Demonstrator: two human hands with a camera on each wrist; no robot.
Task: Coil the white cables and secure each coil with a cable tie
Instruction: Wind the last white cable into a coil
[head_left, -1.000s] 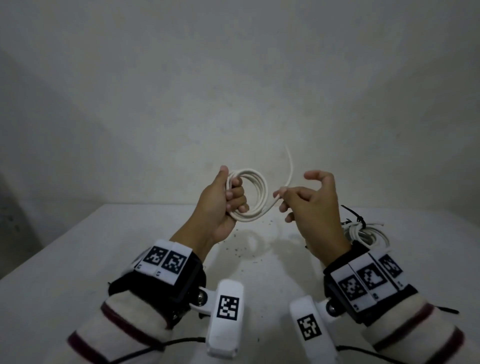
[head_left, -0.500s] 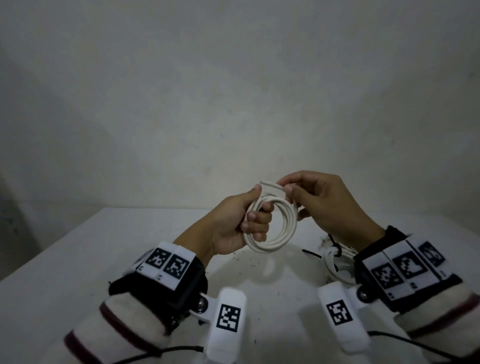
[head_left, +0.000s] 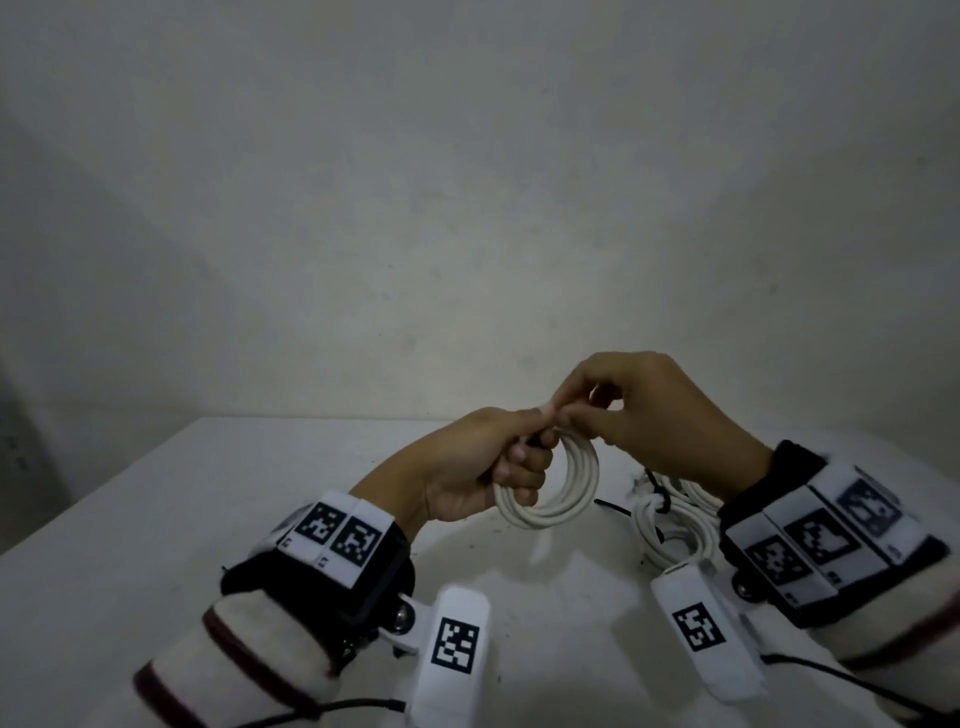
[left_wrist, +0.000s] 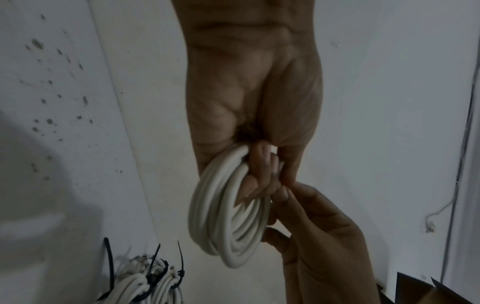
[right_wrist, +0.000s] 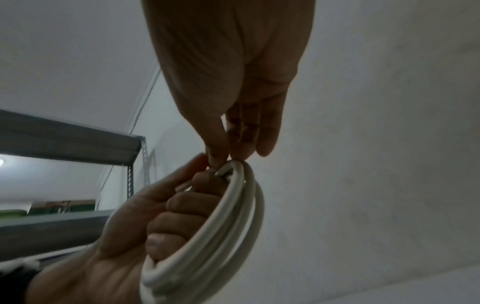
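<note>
Coiling looks all but finished: the left hand (head_left: 467, 467) has its fingers curled through the white cable coil (head_left: 563, 488), gripping the loops in the air above the white table (head_left: 156, 519), while the right hand (head_left: 660, 415) pinches the cable's loose end (right_wrist: 221, 171) with thumb and fingertips at the top of the coil, pressing it in beside the left thumb. Judging by this, the next move calls for the left hand to hold the loops together while the right lets go and fetches a cable tie. Finished coils (left_wrist: 145, 286), bound with black cable ties (left_wrist: 180, 265), lie on the table under the right wrist, a loose black tie (head_left: 613, 508) near them. Nothing blocks that reach, though the coil could spring open if the grip slackens.
</note>
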